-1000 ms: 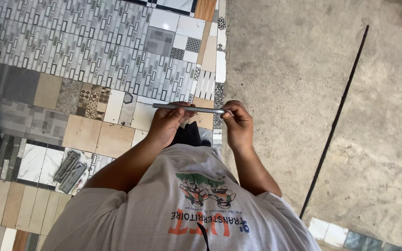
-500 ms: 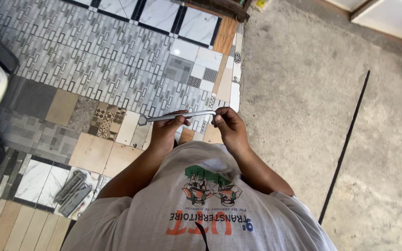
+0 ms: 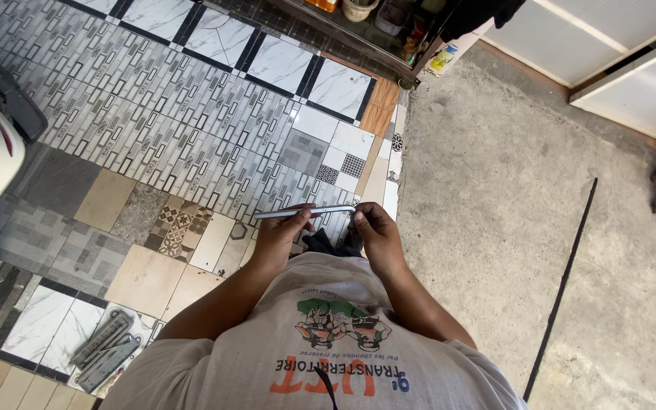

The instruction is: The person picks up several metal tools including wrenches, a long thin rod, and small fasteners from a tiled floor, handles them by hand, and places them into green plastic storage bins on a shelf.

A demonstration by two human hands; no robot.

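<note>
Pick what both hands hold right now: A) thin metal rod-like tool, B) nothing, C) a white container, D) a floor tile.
A: the left hand and right hand each grip one end of a thin metal rod-like tool, held level above the tiled floor.

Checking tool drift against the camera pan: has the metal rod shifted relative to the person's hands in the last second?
Yes. The metal rod has slid toward the right hand; less of it sticks out past the left hand. Both hands grip it.
</note>
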